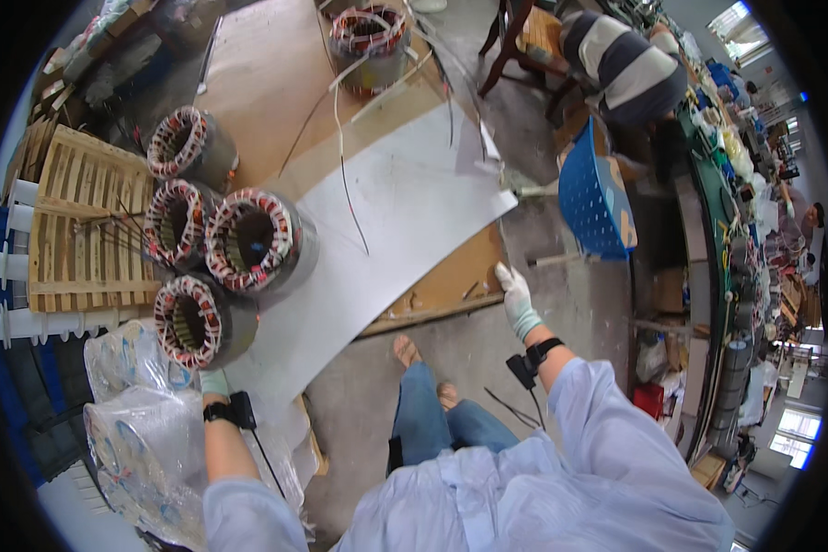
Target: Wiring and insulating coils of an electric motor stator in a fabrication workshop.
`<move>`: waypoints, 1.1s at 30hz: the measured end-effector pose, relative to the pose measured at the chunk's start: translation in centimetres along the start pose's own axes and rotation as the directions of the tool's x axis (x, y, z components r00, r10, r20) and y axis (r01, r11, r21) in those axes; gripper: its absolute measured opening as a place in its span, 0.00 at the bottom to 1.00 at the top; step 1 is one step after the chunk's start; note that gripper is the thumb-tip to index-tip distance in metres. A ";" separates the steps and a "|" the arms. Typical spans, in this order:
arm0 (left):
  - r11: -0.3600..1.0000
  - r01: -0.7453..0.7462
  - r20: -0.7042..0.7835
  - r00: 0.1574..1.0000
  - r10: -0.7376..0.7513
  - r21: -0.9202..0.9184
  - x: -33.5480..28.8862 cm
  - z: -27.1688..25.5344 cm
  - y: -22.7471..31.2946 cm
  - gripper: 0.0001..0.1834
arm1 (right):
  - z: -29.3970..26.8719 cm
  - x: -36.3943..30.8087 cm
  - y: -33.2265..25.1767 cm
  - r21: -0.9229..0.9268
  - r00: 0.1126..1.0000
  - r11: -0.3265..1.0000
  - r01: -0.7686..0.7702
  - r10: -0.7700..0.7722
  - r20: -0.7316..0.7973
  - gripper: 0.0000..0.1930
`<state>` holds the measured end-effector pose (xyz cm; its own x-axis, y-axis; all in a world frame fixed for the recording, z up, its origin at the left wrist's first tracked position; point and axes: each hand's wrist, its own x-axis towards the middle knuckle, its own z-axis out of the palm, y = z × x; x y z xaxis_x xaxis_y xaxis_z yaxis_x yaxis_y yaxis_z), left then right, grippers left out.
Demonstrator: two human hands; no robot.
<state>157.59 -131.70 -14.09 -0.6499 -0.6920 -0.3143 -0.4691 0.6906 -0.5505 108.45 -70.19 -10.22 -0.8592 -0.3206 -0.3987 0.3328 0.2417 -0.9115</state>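
Note:
Several motor stators with copper windings laced in white and red stand together at the left of a sheet-covered surface. My left hand (214, 382), in a pale glove, is at the nearest stator (235, 333); its fingers are hidden behind that stator's lower side. Just behind stands a larger stator (296, 258), with two more, a middle stator (155, 221) and a farther stator (213, 158), beyond. My right hand (518, 299), gloved in white, is out beside the near right corner of the surface, fingers extended and nothing seen in it.
Another stator (373, 69) with long loose leads stands at the far end. A white sheet (377, 202) covers brown board. Wooden pallets (92, 221) and plastic-wrapped goods (147, 423) flank the left. At right are a blue perforated basket (591, 198), a seated person (626, 69) and a cluttered bench.

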 end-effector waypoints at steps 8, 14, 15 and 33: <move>0.980 -0.131 0.649 0.761 0.004 0.147 -4.2 -9.5 1.6 0.28 | -2.8 -4.7 -0.5 0.177 0.997 0.983 0.054 -0.044 -0.060 0.18; 0.977 -0.157 0.700 0.714 0.012 0.143 -4.3 -10.5 2.1 0.28 | -2.7 -8.0 -1.1 0.247 0.991 0.969 0.017 0.016 -0.129 0.21; 0.978 -0.162 0.705 0.709 0.022 0.133 -5.6 -10.4 3.1 0.28 | -2.8 -8.7 -0.5 0.225 0.987 0.973 0.048 -0.012 -0.159 0.22; 0.995 -0.043 0.771 0.630 0.093 -0.085 -8.9 -14.1 4.5 0.28 | -4.5 -12.5 2.0 0.228 0.973 0.957 -0.181 0.207 -0.097 0.20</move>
<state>152.87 -119.44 -2.90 0.0075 -0.5342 -0.8453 -0.4898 0.7350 -0.4689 118.11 -61.60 -6.56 -0.8053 -0.1731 -0.5670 0.5623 0.0800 -0.8230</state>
